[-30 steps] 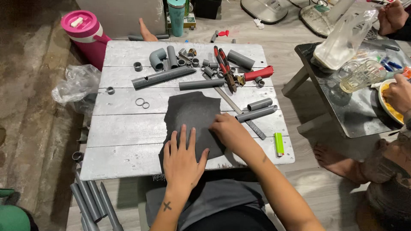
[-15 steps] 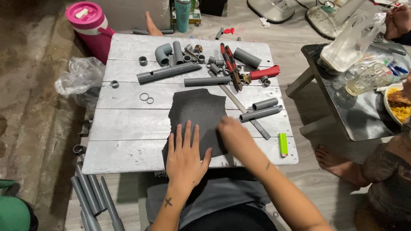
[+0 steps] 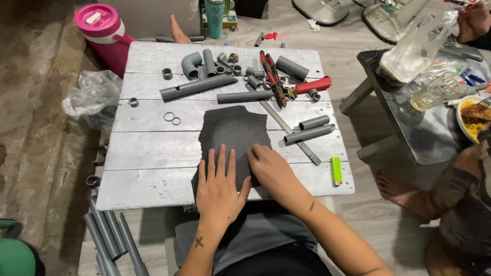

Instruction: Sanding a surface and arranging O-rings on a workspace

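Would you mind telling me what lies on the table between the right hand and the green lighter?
In the head view, only bare grey tabletop lies between the right hand and the green lighter.

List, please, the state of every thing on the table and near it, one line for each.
Dark sheet: flat on table, both hands pressing its near edge.
Left hand: open, palm down on sheet.
Right hand: flat on sheet.
Green lighter: lying flat, untouched.
Red-handled pliers: lying, handles slightly apart.
Pink jug: upright, lid on.
Long grey pipe: lying flat.
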